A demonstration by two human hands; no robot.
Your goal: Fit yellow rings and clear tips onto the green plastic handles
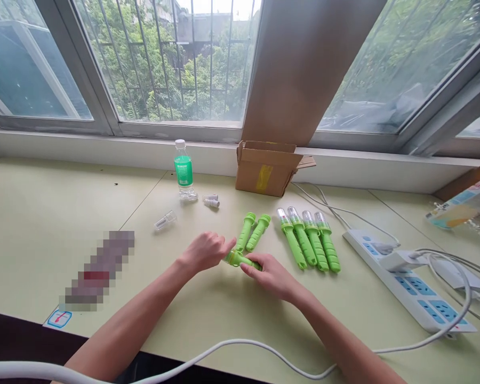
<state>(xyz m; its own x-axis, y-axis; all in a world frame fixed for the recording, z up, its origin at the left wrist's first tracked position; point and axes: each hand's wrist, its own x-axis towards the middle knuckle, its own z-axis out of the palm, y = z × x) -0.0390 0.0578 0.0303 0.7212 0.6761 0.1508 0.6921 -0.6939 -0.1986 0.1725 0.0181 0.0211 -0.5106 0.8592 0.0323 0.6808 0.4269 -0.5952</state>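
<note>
Both hands meet over the table on one green light stick. My right hand is closed round its ridged handle. The curled fingers of my left hand grip its head end and cover most of it. Just beyond lie two green handles with threaded tops and no clear cover. To their right, several green light sticks with clear covers lie side by side. A loose clear plastic cover rests on its side beyond my left hand, and more small clear covers lie farther back.
A bottle with a green label and an open cardboard box stand near the window sill. On the right is a white power strip with plugs and cables. A white cable crosses the front edge. A pixelated patch covers something at left.
</note>
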